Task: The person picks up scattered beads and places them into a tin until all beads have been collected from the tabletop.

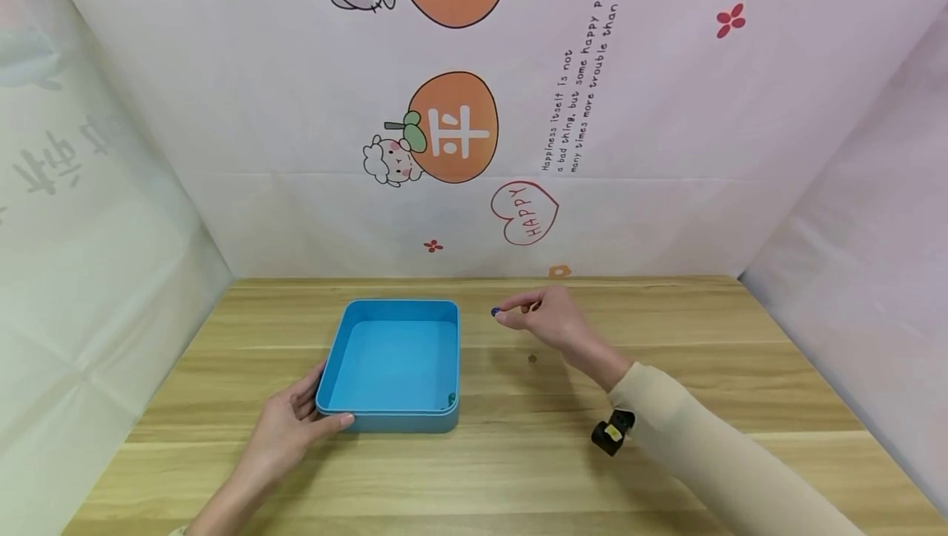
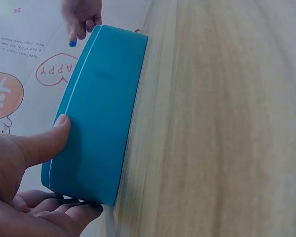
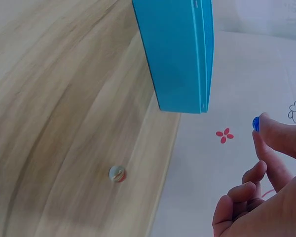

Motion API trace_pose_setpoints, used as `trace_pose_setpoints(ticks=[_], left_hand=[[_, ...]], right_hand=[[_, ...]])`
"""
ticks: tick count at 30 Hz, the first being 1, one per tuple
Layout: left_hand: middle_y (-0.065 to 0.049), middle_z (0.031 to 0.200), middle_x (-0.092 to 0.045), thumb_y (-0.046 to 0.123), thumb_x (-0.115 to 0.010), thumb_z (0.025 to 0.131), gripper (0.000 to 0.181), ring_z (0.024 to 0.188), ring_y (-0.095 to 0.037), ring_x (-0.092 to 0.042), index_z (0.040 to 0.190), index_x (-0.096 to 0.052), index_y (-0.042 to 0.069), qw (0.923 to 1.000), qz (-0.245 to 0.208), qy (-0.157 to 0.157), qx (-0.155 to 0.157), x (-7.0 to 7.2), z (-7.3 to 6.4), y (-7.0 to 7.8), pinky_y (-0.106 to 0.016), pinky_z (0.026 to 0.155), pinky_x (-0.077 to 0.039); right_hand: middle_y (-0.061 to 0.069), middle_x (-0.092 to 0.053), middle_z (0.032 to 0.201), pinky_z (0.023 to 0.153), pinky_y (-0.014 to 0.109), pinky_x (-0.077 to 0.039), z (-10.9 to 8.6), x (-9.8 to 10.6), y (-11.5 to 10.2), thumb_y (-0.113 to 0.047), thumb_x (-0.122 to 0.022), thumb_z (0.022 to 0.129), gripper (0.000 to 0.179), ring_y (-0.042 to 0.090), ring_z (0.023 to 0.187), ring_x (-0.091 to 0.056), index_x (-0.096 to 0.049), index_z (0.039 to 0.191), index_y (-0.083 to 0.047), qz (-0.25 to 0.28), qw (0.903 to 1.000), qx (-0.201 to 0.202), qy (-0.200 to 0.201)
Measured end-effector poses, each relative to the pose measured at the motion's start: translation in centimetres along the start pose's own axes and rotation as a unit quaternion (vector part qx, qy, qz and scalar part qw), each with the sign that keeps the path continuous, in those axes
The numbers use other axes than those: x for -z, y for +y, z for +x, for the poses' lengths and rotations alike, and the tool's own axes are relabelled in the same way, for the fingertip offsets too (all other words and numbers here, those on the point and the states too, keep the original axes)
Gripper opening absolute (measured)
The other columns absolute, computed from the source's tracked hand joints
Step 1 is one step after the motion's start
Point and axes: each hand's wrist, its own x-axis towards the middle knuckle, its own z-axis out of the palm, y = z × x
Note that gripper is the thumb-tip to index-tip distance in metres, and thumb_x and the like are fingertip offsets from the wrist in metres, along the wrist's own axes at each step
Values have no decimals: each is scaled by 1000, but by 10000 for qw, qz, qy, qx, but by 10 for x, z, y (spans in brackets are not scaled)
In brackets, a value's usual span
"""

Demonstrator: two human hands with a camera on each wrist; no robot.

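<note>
My right hand (image 1: 551,322) is raised over the table, to the right of a blue open-topped box (image 1: 392,422). Between thumb and forefinger it pinches a small blue marble (image 3: 256,124); the other fingers are curled in. At the box's near left corner, my left hand (image 1: 285,429) grips it, thumb against the front wall and fingers along the left side. A small dark green marble (image 1: 452,398) lies inside the box at its near right corner. To the right of the box, a clear marble (image 3: 117,174) with an orange and white swirl rests on the wood.
The wood-grain table (image 1: 518,478) reaches back to a white printed cloth (image 1: 652,215). Cloth walls also stand at the left and right sides. A small black device (image 1: 609,434) is strapped at my right wrist, below the beige sleeve (image 1: 711,429).
</note>
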Motion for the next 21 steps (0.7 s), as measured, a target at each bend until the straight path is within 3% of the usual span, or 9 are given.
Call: trace_pose_setpoints(ticks=[6,21], left_hand=[[-29,166,-28,17,-89,88,101,148,-45,-35,164,-26,-5,10000,6,-5,-23,0,0,-1,-47,110,-44],[-29,167,-27,19,-89,89,101,150,-43,-34,165,-26,-3,10000,-29,1,55,0,-1,-1,-46,111,-44]], right_hand=[[6,-65,102,72,35,-39,7,-11,-9,-23,-84,93,16,25,94,-50,-85,105,-13,69,9999,-81,-115],[7,-58,84,63,32,-37,23,-40,-32,-17,-84,93,9,23,81,-50,-86,100,-11,237,9991,95,-336]])
